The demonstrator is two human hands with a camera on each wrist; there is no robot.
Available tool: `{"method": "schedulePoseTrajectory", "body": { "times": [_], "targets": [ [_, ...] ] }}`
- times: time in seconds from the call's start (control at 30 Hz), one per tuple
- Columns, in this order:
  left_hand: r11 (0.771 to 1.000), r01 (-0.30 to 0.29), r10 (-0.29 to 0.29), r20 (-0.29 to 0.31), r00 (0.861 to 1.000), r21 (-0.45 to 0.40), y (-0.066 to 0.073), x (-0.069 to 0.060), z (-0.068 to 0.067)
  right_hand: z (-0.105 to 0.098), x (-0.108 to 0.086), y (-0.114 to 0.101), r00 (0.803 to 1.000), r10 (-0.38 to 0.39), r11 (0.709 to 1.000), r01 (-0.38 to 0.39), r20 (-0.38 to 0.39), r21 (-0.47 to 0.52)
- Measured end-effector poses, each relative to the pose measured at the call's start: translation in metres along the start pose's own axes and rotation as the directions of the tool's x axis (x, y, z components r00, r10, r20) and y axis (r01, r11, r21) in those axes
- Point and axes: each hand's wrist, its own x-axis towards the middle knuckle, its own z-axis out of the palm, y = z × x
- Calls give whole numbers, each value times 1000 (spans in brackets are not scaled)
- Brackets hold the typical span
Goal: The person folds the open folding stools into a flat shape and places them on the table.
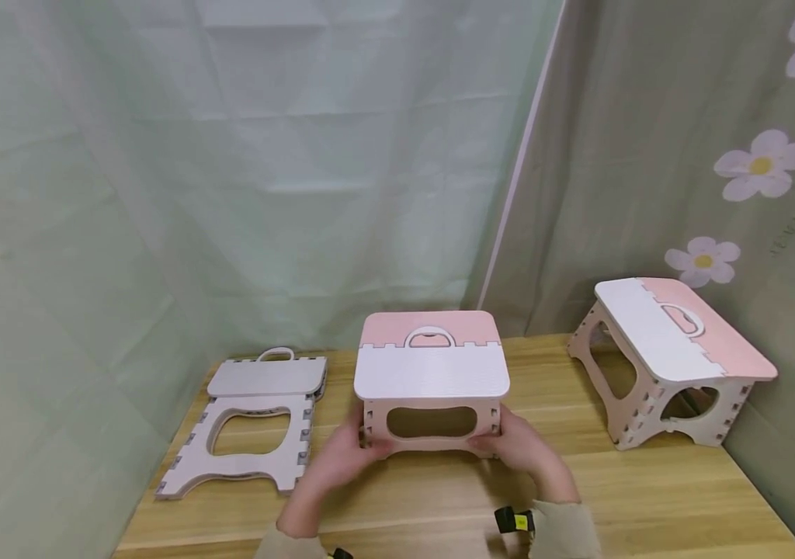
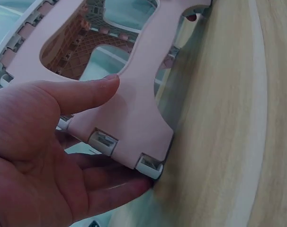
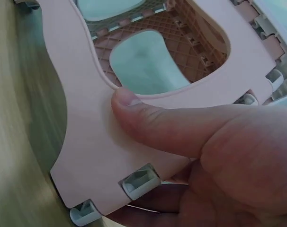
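A pink and white folding step stool (image 1: 432, 373) stands unfolded in the middle, its white carry handle (image 1: 429, 335) lying flat on the top. My left hand (image 1: 338, 458) grips the lower left leg: in the left wrist view the thumb (image 2: 89, 94) lies on the front of the pink leg panel (image 2: 134, 94) and the fingers curl behind its edge. On the other side my right hand (image 1: 523, 444) holds the lower right leg. Its thumb (image 3: 153, 120) presses the front panel (image 3: 82, 137) in the right wrist view, with the fingers partly hidden behind.
On the left, a folded stool (image 1: 258, 435) lies flat on the wooden table (image 1: 425, 520). A second unfolded stool (image 1: 677, 365) stands at the right, turned at an angle. Curtains (image 1: 341, 171) hang close behind and along both sides of the table.
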Motion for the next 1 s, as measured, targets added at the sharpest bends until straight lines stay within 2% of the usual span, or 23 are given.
{"method": "schedulePoseTrajectory", "body": {
  "times": [0.17, 0.37, 0.53, 0.73, 1.0],
  "targets": [
    [998, 40, -41, 12, 999, 44, -5, 2, 4, 2, -6, 3, 999, 12, 998, -15, -49, -61],
    [989, 117, -117, -13, 993, 85, -5, 3, 2, 5, -3, 3, 998, 0, 996, -5, -55, -88],
    [986, 122, -119, -34, 992, 117, -7, 2, 1, 7, 2, 9, 998, 4, 998, -7, -61, -56],
    [985, 129, -122, -62, 991, 112, -10, 0, 1, 11, 6, 18, 999, -3, 1000, 4, -39, 19],
    [986, 120, -111, -89, 990, 112, -8, 0, 2, 10, 8, 24, 1000, -12, 998, 12, -11, 57]
  ]
}}
